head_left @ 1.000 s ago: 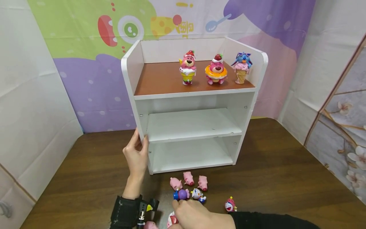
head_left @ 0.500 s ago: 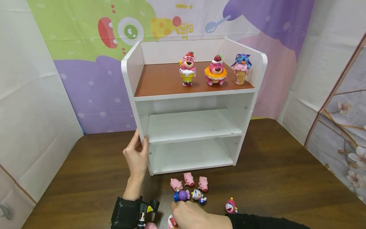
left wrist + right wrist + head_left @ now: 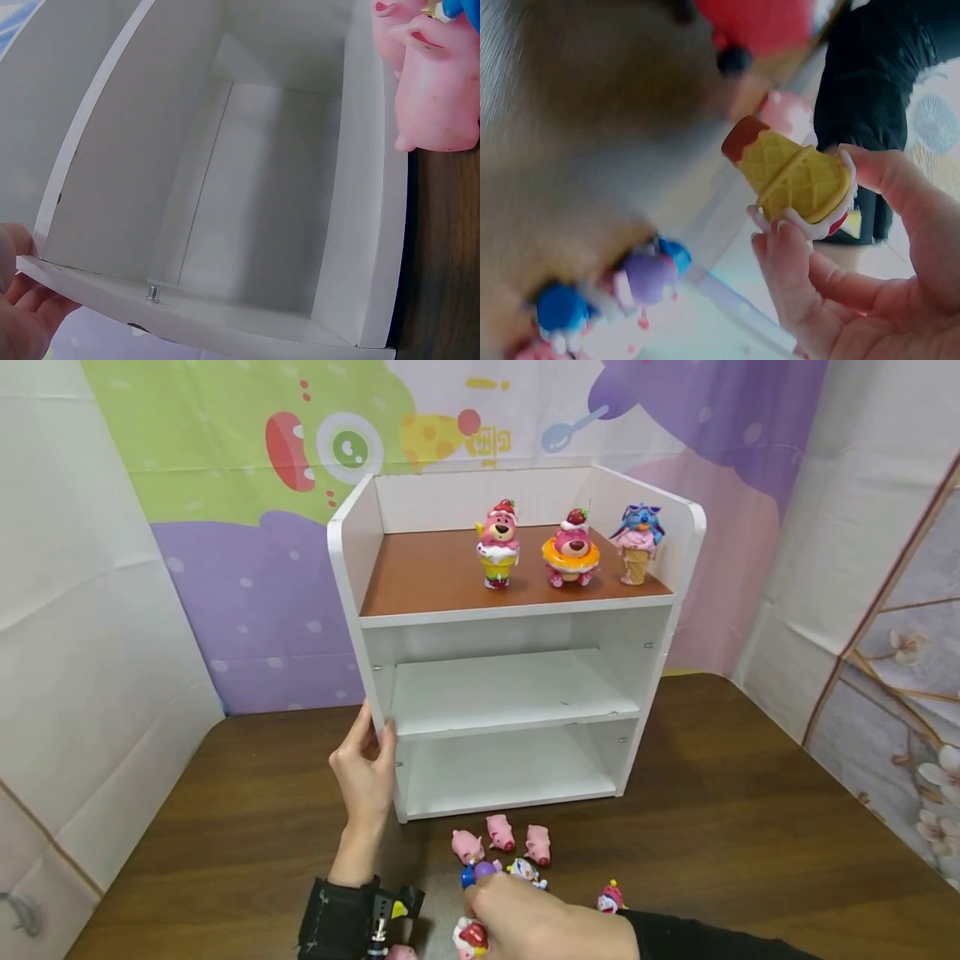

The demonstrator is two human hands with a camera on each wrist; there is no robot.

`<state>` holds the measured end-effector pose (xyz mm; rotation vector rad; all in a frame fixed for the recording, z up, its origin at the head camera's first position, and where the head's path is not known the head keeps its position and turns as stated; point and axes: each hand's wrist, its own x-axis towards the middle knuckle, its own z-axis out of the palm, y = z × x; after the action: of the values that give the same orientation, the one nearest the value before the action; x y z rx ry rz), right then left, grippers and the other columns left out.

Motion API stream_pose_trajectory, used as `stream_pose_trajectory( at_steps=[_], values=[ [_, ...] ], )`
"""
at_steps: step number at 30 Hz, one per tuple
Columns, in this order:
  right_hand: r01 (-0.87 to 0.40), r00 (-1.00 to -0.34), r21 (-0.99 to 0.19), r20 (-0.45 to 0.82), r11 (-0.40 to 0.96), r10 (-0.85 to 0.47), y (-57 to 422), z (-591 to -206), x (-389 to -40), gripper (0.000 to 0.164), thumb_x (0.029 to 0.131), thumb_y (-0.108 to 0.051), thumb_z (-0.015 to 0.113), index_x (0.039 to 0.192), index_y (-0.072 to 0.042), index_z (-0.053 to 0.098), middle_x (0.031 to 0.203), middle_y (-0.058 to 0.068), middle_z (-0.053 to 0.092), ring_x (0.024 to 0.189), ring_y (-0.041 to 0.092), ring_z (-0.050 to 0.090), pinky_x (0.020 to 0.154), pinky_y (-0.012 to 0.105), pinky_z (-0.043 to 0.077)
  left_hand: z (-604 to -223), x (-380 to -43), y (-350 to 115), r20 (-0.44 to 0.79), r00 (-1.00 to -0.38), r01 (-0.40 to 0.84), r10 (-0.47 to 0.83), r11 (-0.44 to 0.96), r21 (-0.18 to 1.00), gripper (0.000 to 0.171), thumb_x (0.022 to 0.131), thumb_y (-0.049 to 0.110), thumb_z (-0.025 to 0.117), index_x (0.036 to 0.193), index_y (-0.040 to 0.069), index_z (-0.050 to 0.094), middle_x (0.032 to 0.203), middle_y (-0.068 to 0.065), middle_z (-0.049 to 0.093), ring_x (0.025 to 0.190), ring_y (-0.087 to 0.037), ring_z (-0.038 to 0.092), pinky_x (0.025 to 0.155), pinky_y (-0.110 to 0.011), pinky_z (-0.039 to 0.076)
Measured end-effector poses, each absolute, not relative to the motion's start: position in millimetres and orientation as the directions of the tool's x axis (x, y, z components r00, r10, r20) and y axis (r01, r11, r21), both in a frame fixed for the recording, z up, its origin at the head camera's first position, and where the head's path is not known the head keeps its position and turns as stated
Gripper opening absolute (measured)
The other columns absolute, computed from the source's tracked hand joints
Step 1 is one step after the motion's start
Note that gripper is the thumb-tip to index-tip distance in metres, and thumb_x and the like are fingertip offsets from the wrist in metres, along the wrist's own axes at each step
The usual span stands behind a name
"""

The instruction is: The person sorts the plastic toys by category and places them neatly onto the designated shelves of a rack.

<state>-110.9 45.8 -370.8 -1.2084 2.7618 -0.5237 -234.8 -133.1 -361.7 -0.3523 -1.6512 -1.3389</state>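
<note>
My left hand (image 3: 365, 772) grips the left side panel of a white shelf unit (image 3: 517, 693), thumb at the front edge and fingers behind. In the left wrist view, fingertips wrap the panel's edge at lower left. Low in the head view, my right hand (image 3: 543, 927) holds an ice-cream-cone figurine (image 3: 795, 176) with a yellow waffle cone, brown tip and white-and-red top. The right wrist view has thumb and fingers pinching it around the top, cone pointing away from the palm. A purple-and-blue figurine (image 3: 483, 871) and a white-and-blue one (image 3: 527, 872) lie just beyond this hand.
Several pink pig figurines (image 3: 500, 832) lie before the unit on the brown table (image 3: 720, 827). A red-and-white figurine (image 3: 611, 897) lies to the right. On the brown top shelf stand a bear in a yellow cup (image 3: 498, 547), a bear in an orange ring (image 3: 571, 553) and a blue figure on a cone (image 3: 636, 547).
My right hand has moved slightly forward with the ice-cream-cone figurine, whose red-and-white top now shows more. My left hand keeps its grip on the shelf unit. The head view has shifted slightly.
</note>
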Motion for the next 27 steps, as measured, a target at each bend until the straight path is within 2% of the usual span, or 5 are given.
stream_pose_trajectory(
  at_steps=[6,12,18,27],
  values=[
    [-0.778,-0.615,-0.311,0.198,0.546,-0.763,60.1,-339.2,-120.7,0.021,0.057,-0.022,0.075,0.063,-0.014,0.057,0.06,-0.015,0.042,0.054,-0.003,0.036,0.046,0.006,0.03,-361.5,-234.8,-132.7,0.796,-0.512,0.714,-0.323,0.354,0.604,0.042,0.077,-0.01,0.06,0.118,-0.004,0.054,0.105,-0.022,0.058,0.086,-0.032,0.06,0.066,-0.017,0.048],
    [-0.781,-0.612,-0.333,0.236,0.529,-0.755,73.0,-283.9,-128.0,0.023,0.062,-0.023,0.074,0.075,-0.009,0.061,0.067,-0.01,0.047,0.057,-0.001,0.039,0.046,0.008,0.033,-357.1,-230.2,-130.8,0.792,-0.518,0.701,-0.323,0.371,0.609,0.042,0.077,-0.012,0.059,0.117,-0.007,0.053,0.105,-0.024,0.057,0.085,-0.034,0.06,0.065,-0.018,0.049],
    [-0.794,-0.601,-0.299,0.249,0.53,-0.76,80.3,-223.5,-133.9,0.026,0.065,-0.024,0.074,0.082,-0.007,0.063,0.068,-0.007,0.048,0.056,0.002,0.041,0.047,0.014,0.038,-342.2,-216.0,-125.5,0.795,-0.514,0.711,-0.322,0.359,0.605,0.041,0.076,-0.016,0.057,0.116,-0.01,0.053,0.102,-0.029,0.057,0.083,-0.039,0.059,0.067,-0.02,0.049],
    [-0.803,-0.594,-0.178,0.315,0.568,-0.74,75.2,-148.2,-149.3,0.029,0.065,-0.031,0.076,0.081,-0.009,0.066,0.062,-0.006,0.052,0.053,0.006,0.044,0.048,0.022,0.04,-354.3,-227.6,-129.9,0.8,-0.508,0.711,-0.319,0.369,0.599,0.04,0.076,-0.014,0.058,0.116,-0.009,0.053,0.104,-0.025,0.057,0.084,-0.035,0.059,0.066,-0.023,0.049]
  ],
)
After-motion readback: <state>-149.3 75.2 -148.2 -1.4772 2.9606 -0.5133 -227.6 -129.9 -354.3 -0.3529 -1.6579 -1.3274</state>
